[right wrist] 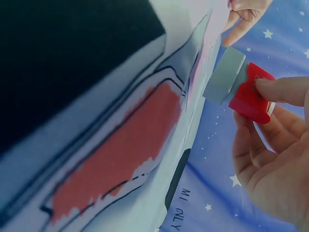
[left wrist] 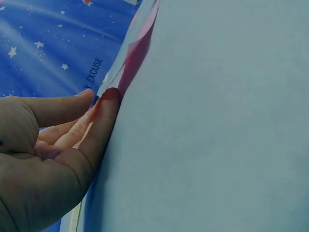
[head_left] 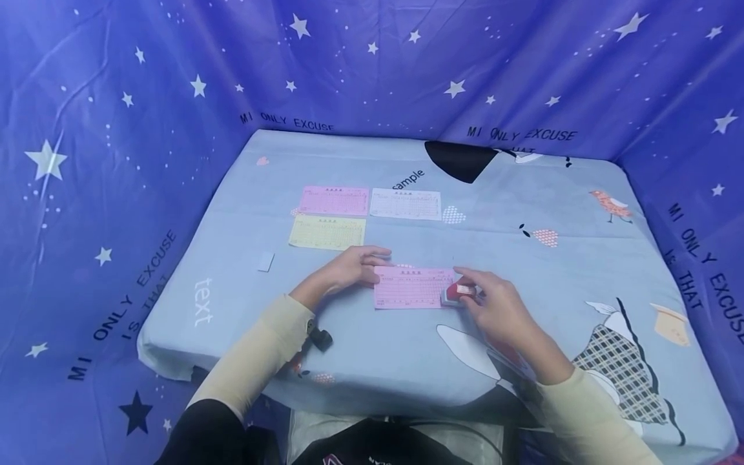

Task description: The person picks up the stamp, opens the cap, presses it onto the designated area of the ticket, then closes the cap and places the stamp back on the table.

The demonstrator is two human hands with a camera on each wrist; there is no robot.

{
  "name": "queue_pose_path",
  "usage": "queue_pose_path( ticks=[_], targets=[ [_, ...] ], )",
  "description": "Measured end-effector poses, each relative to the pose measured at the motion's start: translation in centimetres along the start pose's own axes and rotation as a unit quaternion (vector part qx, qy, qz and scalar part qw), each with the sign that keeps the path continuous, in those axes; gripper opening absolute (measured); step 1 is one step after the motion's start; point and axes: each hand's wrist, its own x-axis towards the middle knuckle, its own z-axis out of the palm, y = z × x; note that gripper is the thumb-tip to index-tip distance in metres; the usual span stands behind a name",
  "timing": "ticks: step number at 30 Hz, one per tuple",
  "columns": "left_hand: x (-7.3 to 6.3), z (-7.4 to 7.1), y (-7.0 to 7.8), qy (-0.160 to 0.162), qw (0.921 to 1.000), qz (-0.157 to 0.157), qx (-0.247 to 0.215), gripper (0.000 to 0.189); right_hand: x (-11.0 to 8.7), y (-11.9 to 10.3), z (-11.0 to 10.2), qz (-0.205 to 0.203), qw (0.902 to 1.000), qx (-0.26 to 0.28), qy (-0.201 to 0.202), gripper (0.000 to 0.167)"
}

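In the head view a pink printed form [head_left: 409, 287] lies on the cloth between both hands. My left hand [head_left: 351, 266] is at its left edge; in the left wrist view a fingertip [left wrist: 111, 95] presses on the pink paper, with the other fingers loosely bent. My right hand [head_left: 501, 303] grips a stamp with a red handle [head_left: 459, 290] and a grey base, over the form's lower right corner. The right wrist view has the thumb on one side of the stamp [right wrist: 251, 94] and fingers on the other. Its stamping face is hidden.
Farther back lie another pink form [head_left: 334, 201], a white form [head_left: 405, 204] and a yellow form [head_left: 327, 232]. A small pale rectangular piece [head_left: 266, 262] is left of my left hand. The printed cloth [head_left: 232, 316] covers the table; a blue starry curtain [head_left: 372, 71] stands behind it.
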Motion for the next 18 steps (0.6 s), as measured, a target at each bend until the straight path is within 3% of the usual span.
queue_pose_path(
  ticks=[11,18],
  targets=[
    [0.2,-0.1,-0.3,0.032,0.9990,-0.002,0.032,0.060,0.3,0.0,0.8,-0.044,0.9990,-0.005,0.001,0.044],
    [0.1,0.0,-0.2,0.030,0.9994,-0.019,0.003,0.059,0.4,0.1,1.1,-0.051,0.9985,-0.019,-0.001,0.039]
  ],
)
